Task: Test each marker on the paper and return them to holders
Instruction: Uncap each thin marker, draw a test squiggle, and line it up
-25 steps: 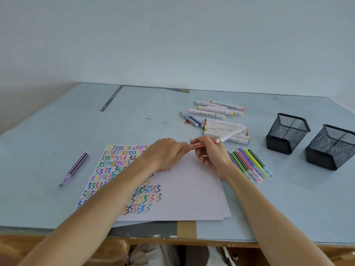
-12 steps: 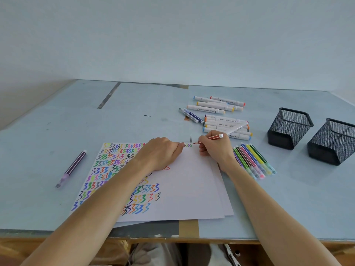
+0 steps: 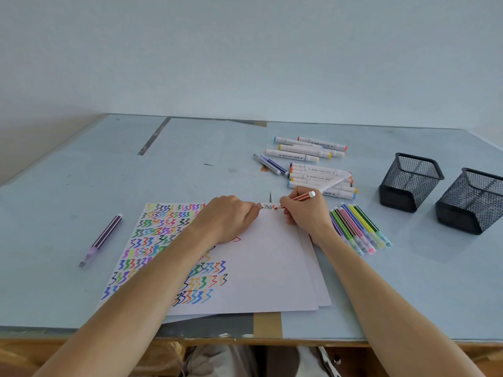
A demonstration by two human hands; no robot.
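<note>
Black mesh holders (image 3: 410, 182) and (image 3: 472, 200) stand side by side well right of the paper (image 3: 261, 265), apart from each other, and both look empty as far as the mesh shows. Since a second ago the red marker (image 3: 298, 198) has left its cap: then both hands held it together above the paper's top edge, now the right hand (image 3: 306, 213) alone pinches it, tip down on that edge, beside a short row of coloured zigzags. The left hand (image 3: 231, 217) rests on the paper just left of those marks, its grip curled; the cap is hidden, so I cannot tell what it pinches. Thin markers (image 3: 359, 227) lie in a row just right of the paper, white markers (image 3: 321, 180) beyond it, and a purple marker (image 3: 102, 239) lies well left on the surface (image 3: 68, 186).
</note>
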